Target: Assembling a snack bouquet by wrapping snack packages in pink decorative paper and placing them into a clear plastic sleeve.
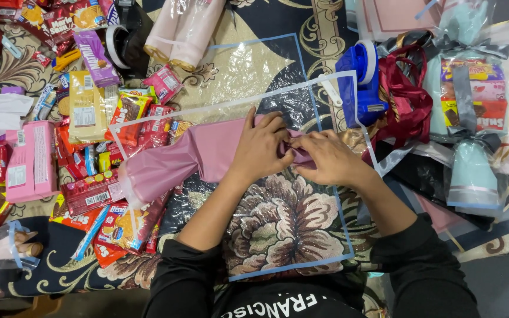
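Crowding the left side of the patterned carpet [278,229] is a heap of snack packets [98,147]: biscuit packs, wafer bars and a pink box [29,160], some lying under the edge of the clear plastic sheet [290,65] and just beside the work. Near the top lie two pale pink paper cones [184,29] in clear wrap and a dark tape dispenser [126,32]. A blue tape dispenser [362,82] stands just right of the hands, touching a tangle of dark red ribbon [410,97]. Further right lies a finished snack bouquet [472,112] in mint paper and clear wrap, tied with grey ribbon.

Both hands meet at the middle of the plastic sheet. The left hand [260,147] lies curled over the pink wrapping paper [172,159], fingers bent and pressing the gathered end down. The right hand [328,156] pinches the same bunched end between thumb and fingers, touching the left. The pink paper fans out to the left from this grip, its wide end lying over the snack packets.

Everything rests on the carpet, dark blue with gold scrolls and a floral medallion; the person in black sleeves sits at its near edge.
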